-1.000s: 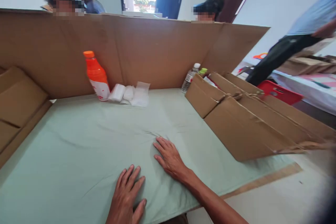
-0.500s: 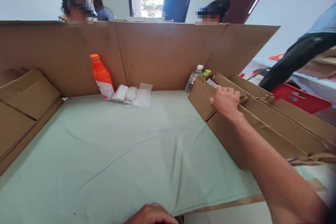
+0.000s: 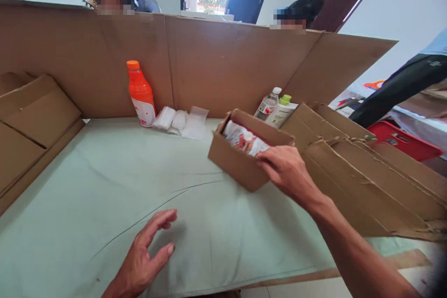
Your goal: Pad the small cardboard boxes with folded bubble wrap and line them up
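Open brown carton (image 3: 240,163) (printed packets inside)

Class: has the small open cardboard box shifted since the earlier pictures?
Yes. The small open cardboard box, gripped by the right hand, slid left, closer to the orange bottle.

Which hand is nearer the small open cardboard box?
Right. The right hand grips the box at its near right corner; the left hand is well short of it, open over the green cloth.

small open cardboard box (image 3: 240,165), tilted, packets inside
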A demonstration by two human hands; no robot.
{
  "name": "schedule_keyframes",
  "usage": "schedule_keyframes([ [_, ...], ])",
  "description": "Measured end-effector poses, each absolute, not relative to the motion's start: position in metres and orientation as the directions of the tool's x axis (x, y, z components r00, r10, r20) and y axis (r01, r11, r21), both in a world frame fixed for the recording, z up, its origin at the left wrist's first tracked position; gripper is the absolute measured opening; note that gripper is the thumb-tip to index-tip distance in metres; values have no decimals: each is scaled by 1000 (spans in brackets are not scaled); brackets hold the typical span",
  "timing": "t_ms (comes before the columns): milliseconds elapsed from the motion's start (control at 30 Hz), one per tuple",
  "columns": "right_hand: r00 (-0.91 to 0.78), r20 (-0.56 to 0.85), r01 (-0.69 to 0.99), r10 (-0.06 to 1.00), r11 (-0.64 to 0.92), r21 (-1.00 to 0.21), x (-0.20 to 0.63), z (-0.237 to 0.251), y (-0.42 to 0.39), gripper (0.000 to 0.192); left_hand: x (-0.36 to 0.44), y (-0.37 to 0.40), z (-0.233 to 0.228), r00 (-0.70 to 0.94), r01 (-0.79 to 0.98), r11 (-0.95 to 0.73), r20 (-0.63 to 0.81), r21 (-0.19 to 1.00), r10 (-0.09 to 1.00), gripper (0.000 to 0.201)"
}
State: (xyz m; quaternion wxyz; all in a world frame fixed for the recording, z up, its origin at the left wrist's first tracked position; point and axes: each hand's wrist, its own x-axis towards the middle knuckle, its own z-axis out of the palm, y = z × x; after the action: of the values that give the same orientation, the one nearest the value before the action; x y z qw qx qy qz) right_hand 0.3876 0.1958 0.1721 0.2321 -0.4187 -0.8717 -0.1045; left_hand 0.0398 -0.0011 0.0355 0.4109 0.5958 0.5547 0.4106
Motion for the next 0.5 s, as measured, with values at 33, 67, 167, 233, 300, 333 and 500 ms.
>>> schedule_keyframes([
  [33,-583,498,710,642,700,-73,381,175,178,12,41,4,37,-16,332,-62,72,941,997,58],
  [67,-598,515,646,615,749,-144,378,178,162,9,41,8,38,-64,344,-70,98,936,993,64],
  [167,-429,588,580,685,708,-402,381,174,134,10,41,14,34,-150,380,-83,150,921,977,79],
  [233,-198,537,606,820,533,-590,387,155,129,13,40,15,28,-191,390,-70,155,918,969,84],
  [300,-67,360,572,931,331,-751,387,127,128,22,40,18,23,-228,381,-35,130,924,965,87],
  [333,-68,260,532,963,256,-808,383,111,128,29,41,20,21,-246,371,-11,110,928,963,87],
  [500,-211,8,342,977,82,-936,343,54,123,52,42,36,22,-284,308,53,39,950,958,66],
])
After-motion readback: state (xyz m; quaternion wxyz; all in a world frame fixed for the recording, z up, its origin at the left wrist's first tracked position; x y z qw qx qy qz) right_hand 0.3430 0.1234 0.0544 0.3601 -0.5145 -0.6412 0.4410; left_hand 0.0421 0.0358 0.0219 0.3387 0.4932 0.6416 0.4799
